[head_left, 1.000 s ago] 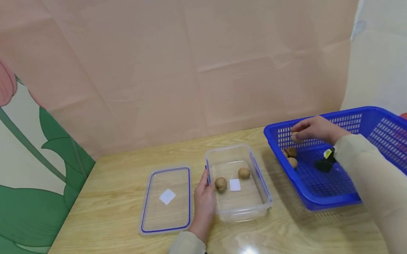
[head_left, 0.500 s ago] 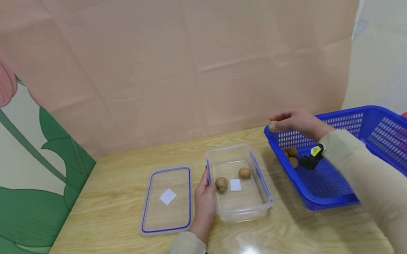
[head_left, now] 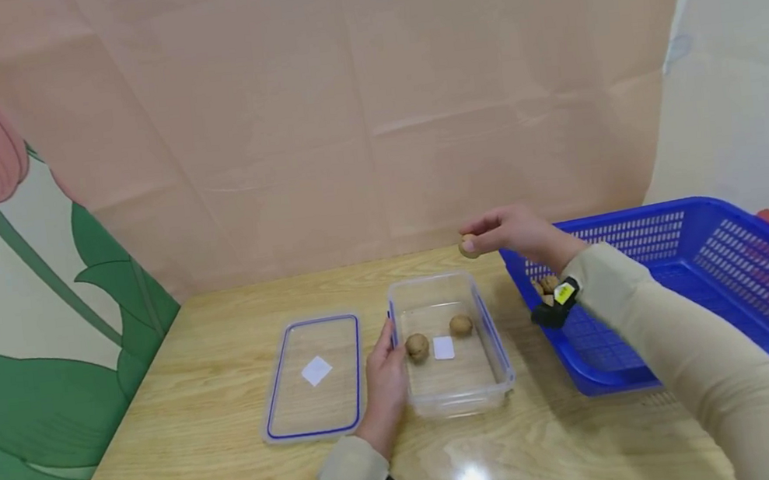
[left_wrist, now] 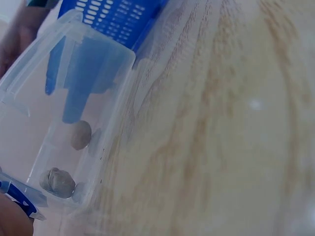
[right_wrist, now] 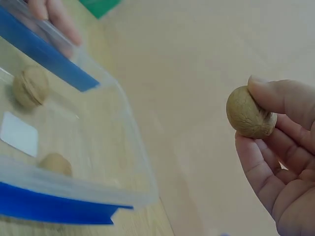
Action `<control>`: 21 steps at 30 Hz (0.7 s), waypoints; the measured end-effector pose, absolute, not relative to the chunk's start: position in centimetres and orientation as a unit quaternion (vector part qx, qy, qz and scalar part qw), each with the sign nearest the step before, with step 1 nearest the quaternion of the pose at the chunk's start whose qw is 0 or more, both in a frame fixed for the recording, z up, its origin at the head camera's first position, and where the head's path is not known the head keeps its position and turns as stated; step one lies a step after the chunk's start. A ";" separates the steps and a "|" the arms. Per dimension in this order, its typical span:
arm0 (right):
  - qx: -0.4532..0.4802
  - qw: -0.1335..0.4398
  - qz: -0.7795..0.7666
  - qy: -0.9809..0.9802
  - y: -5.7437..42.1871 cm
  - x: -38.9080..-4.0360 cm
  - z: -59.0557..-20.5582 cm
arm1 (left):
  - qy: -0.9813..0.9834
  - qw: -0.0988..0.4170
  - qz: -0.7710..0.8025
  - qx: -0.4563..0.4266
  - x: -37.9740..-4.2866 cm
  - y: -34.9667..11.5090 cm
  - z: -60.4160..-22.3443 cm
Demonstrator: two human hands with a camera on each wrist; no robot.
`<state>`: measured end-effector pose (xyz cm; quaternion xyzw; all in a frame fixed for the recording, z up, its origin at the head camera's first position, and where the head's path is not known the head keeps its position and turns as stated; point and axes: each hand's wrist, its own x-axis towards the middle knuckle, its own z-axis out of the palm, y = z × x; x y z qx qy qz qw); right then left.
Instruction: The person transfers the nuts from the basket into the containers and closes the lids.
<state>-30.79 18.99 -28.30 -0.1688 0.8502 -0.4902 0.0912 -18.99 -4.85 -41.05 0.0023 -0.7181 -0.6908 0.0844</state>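
Observation:
In the head view, my right hand [head_left: 514, 236] pinches a walnut [right_wrist: 248, 114] between thumb and fingertips. It is raised beyond the far right corner of a clear plastic food container [head_left: 454, 405] with blue edging. My left hand [head_left: 387, 384] holds the container's left side, with the thumb at the rim and fingers along the outer wall. Inside lie two walnuts, one by the left wall [head_left: 417, 348] and another farther right [head_left: 461, 326], near a white square label [head_left: 443, 348]. The right wrist view shows the held walnut against the pinkish backdrop, apart from the container.
A blue perforated basket [head_left: 624, 380] stands on the right, with several walnuts [head_left: 548, 284] at its left end, partly hidden by the wrist camera. Left of the container, its clear lid [head_left: 314, 408] with a blue seal lies on the wooden table [head_left: 190, 464].
My right hand has carried the walnut up from within the basket and leftward over its edge, toward the container. The left hand and container have stayed in place.

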 end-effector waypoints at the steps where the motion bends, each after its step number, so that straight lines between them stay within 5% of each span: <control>1: -0.174 0.097 -0.490 0.849 18.6 -30.7 -28.3 | -0.719 0.083 -0.690 0.002 -19.0 -4.9 -41.1; 21: -0.264 0.187 -0.427 0.845 13.1 -28.7 -30.3 | -0.726 0.083 -0.682 0.005 -18.9 -5.1 -40.8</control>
